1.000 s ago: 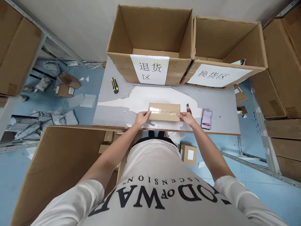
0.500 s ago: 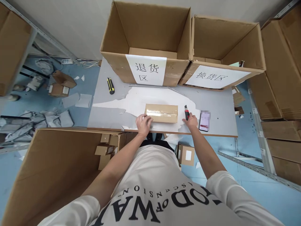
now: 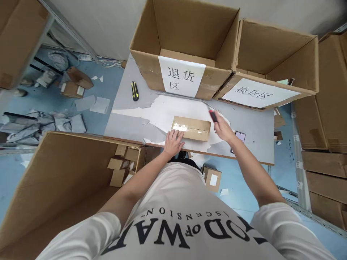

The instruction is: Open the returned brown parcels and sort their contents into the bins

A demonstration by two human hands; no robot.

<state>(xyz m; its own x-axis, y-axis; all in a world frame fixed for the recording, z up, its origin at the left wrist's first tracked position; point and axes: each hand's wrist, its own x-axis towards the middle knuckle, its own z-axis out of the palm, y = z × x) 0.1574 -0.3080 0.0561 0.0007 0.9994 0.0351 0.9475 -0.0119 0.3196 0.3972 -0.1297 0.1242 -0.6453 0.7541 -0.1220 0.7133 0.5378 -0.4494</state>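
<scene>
Resting on the carton's [image 3: 193,127] near-left corner, the left hand's [image 3: 174,143] fingers are lightly spread.
By the right hand's [image 3: 223,128] curled fingers, a red-and-black knife [image 3: 213,116] is gripped beyond the far-right corner; the oblong brown cardboard, glossily taped, is laid lengthwise along the tabletop's [image 3: 123,124] near edge, between the hands.

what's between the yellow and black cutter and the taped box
Head view: just grey tabletop, then a ragged white patch up to the taped box.
</scene>
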